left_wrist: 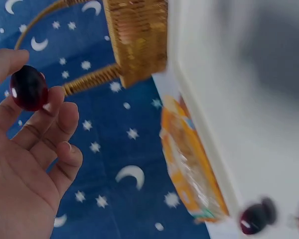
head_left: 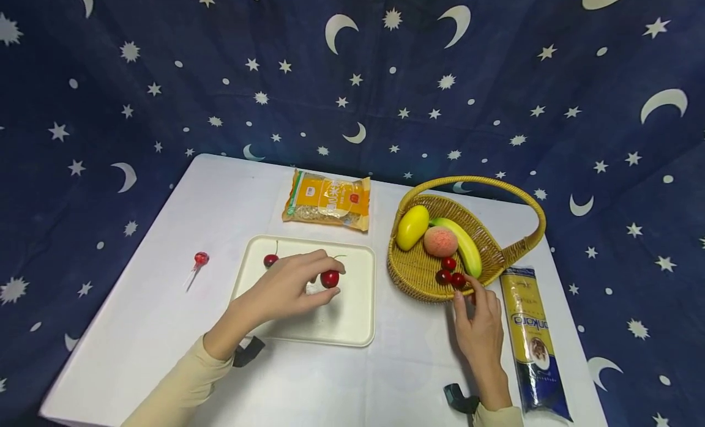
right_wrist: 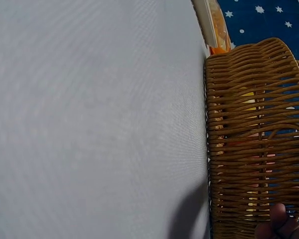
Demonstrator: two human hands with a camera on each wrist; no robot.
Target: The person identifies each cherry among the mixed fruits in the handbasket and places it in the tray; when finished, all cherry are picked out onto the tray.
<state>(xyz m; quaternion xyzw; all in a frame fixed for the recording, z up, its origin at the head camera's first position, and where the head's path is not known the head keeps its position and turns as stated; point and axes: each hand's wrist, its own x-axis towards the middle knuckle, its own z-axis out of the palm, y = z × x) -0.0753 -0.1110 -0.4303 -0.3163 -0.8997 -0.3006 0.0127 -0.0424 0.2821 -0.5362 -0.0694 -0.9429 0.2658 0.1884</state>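
In the head view my left hand (head_left: 294, 286) is over the cream tray (head_left: 360, 329), pinching a dark red cherry (head_left: 330, 279) between thumb and fingers. The left wrist view shows this cherry (left_wrist: 29, 88) at the fingertips. Another cherry (head_left: 270, 260) lies in the tray's far left corner. My right hand (head_left: 480, 329) grips the front rim of the wicker basket (head_left: 407, 280), its thumb outside and a fingertip reaching over the rim. Several cherries (head_left: 448, 264) lie inside, close to that fingertip, beside a peach (head_left: 440, 241), a banana (head_left: 467, 246) and a yellow mango-like fruit (head_left: 412, 227).
An orange bag of grain (head_left: 328, 200) lies behind the tray. Left of the tray is a red lollipop (head_left: 201, 259). A blue and yellow pasta packet (head_left: 533, 341) lies right of the right hand. The basket's tall handle (head_left: 484, 181) arches over it. A star-patterned curtain (head_left: 308, 78) hangs behind.
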